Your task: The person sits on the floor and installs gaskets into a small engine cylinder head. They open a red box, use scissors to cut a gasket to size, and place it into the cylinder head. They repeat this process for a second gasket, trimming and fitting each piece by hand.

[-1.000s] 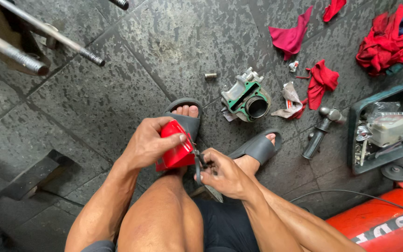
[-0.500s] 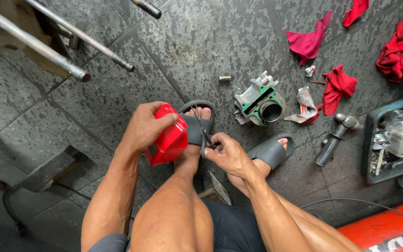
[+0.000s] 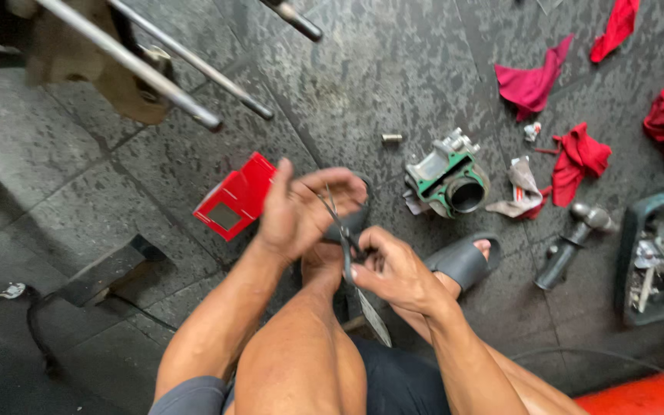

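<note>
Scissors between my two hands, red box lying to the left on the floor.

My right hand is closed on the handles of the scissors; their blades run up and away from me, against my half-open left hand. The red box, with a grey rectangular label, lies just beside my left hand, which is nearer to it.

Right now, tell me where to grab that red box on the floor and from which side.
Take the red box by its two long edges, coming straight down from above. It lies flat on the dark floor with its broad face up and bare floor along its far side. The left hand is close against its right end, so come in from the box's left half.
</note>
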A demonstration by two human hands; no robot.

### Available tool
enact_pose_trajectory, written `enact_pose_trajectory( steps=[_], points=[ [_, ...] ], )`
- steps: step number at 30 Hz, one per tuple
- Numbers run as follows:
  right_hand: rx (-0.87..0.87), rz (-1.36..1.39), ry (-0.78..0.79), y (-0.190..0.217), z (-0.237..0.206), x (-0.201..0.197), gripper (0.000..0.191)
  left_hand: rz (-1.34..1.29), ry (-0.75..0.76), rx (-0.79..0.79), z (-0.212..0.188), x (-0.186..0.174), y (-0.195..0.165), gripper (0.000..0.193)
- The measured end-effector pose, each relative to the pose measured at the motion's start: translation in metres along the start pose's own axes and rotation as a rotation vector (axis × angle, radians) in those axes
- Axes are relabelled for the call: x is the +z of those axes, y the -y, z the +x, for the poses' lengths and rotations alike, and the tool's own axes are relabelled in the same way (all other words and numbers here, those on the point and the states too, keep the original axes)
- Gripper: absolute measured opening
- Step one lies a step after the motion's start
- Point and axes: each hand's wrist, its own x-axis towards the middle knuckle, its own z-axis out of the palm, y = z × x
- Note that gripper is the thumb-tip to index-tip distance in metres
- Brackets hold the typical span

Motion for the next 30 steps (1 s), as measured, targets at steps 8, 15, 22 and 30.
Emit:
enact_pose_trajectory(
  steps=[8,15,22,30],
  points=[
    [0.182,0.795,0.319,0.008,-0.003,-0.002,0.057,-0.204,0.121,-0.049,0.001,0.0,0.018,0.091],
    [0.057,0.744,0.0,-0.036,-0.029,0.0,0.045,-0.15,-0.022,0.049,-0.001,0.006,0.009,0.086],
    [0.14,-0.786,-0.759,-0.084,-0.007,0.011,0.036,-0.106,0.076,0.055,0.0,0.016,0.018,0.092],
    [-0.108,-1.008,-0.776,-0.039,-0.008,0.02,0.038,-0.021,0.175,-0.013,0.0,0.027,0.027,0.094]
  ],
)
